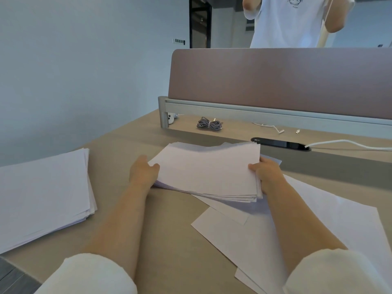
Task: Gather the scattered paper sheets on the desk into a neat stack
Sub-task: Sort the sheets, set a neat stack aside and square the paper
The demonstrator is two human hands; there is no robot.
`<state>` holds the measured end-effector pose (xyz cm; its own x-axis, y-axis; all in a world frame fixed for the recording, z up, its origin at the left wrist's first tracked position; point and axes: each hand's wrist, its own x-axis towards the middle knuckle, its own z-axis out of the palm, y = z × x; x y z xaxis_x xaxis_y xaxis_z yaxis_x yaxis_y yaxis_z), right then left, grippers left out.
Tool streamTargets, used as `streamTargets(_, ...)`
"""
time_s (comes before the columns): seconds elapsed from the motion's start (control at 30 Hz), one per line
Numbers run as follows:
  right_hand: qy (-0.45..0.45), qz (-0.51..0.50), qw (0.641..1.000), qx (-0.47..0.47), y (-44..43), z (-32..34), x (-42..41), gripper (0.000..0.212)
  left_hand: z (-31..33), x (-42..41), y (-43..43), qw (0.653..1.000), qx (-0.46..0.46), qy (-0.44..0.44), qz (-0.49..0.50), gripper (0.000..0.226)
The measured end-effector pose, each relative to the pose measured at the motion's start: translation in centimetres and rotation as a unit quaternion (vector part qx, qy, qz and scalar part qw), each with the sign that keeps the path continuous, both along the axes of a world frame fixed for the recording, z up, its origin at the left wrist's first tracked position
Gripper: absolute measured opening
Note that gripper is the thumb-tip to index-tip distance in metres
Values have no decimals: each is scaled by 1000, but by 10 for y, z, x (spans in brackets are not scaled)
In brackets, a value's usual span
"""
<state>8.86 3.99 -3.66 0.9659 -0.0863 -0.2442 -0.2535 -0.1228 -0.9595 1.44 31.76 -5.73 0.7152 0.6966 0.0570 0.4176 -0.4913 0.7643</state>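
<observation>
A bundle of white paper sheets (pixel 206 169) is held just above the beige desk (pixel 169 211) at its middle, its edges uneven. My left hand (pixel 142 172) grips the bundle's left edge, thumb on top. My right hand (pixel 266 174) grips its right edge the same way. Beneath and to the right lie loose sheets (pixel 250 236), spread at different angles under my right forearm. A second stack of sheets (pixel 42 194) rests on the desk at the left, slightly fanned.
A mauve partition (pixel 282 81) on a grey rail closes the desk's far side. Beneath it lie a coiled grey cable (pixel 209 124), thin white cables (pixel 275 128) and a black cable port (pixel 280 143). A person in a white T-shirt (pixel 290 22) stands behind the partition.
</observation>
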Motion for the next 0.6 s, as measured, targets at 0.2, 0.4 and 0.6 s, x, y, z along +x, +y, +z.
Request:
streamTargets(0.2,-25,-7,994,-106,3,0,-1,27,1,-2,-2,987,91,130,-1,56)
streamTargets(0.4,-14,23,994,-107,8,10,-1,38,3,-2,4,995,48,83,0,52)
streamTargets(0.6,23,13,999,-35,-2,10,4,45,6,-2,9,992,27,120,-16,41)
